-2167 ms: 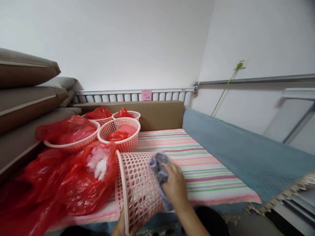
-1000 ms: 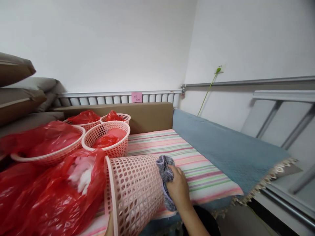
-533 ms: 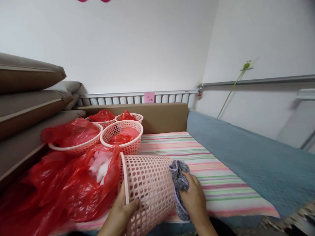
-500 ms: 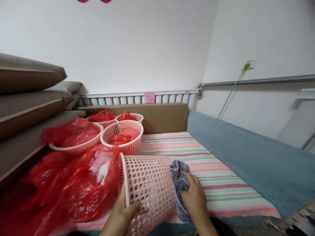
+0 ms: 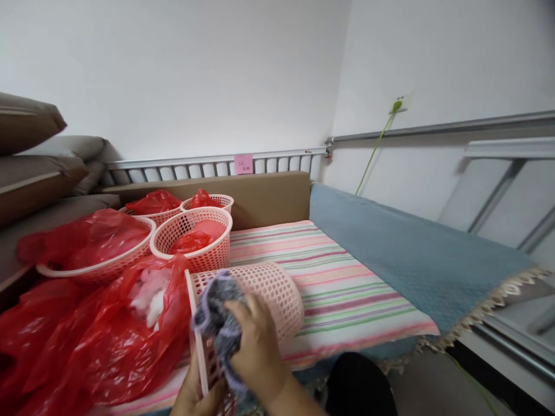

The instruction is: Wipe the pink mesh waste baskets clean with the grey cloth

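A pink plastic mesh basket [image 5: 271, 289] lies on its side at the front of the striped cloth, its rim facing left. My left hand [image 5: 197, 390] grips that rim low down, thumb over the edge. My right hand [image 5: 255, 344] is closed on a grey cloth with a lilac edge [image 5: 221, 315], pressed against the basket's side close to the rim. Just left of the rim is a red plastic bag [image 5: 134, 341], open at the top, with white and pink fluffy stuff [image 5: 151, 294] inside.
Behind stand several upright pink baskets [image 5: 225, 254] holding red bags. Stacked cushions [image 5: 34, 179] rise at the left. The striped cloth [image 5: 329, 283] spreads right of the basket, up to a blue cover [image 5: 390, 248]. A brown cushion [image 5: 273, 199] and radiator [image 5: 277, 164] line the wall.
My right hand has slid the cloth from the basket's base end leftward to near its rim. The view has turned right, so everything sits further left.
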Demonstrator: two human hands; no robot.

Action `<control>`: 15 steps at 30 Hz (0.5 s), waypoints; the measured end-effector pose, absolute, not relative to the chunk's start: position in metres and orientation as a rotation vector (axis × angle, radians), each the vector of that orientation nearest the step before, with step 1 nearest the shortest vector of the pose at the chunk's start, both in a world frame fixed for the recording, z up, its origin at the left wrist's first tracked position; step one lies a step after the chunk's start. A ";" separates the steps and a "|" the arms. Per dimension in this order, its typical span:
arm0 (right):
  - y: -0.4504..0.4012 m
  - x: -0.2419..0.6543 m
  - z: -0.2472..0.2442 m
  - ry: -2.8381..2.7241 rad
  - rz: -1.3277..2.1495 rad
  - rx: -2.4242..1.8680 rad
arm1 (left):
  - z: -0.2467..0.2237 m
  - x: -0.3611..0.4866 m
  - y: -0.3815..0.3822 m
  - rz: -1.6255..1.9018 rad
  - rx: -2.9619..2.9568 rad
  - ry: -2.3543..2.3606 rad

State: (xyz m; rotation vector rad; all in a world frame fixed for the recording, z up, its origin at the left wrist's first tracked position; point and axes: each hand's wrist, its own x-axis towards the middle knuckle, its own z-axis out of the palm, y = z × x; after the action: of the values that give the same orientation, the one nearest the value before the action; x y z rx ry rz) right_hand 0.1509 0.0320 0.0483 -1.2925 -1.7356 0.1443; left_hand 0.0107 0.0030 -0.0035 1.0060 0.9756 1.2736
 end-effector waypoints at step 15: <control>0.065 0.221 0.033 -1.401 0.005 -1.744 | -0.024 0.019 -0.002 1.166 1.185 0.869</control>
State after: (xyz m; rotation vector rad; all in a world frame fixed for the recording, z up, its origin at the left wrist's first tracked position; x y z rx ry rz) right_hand 0.2208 0.0652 0.0331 -1.7437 -1.4011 0.0047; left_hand 0.0187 -0.0020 -0.0241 1.1850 0.8695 1.1663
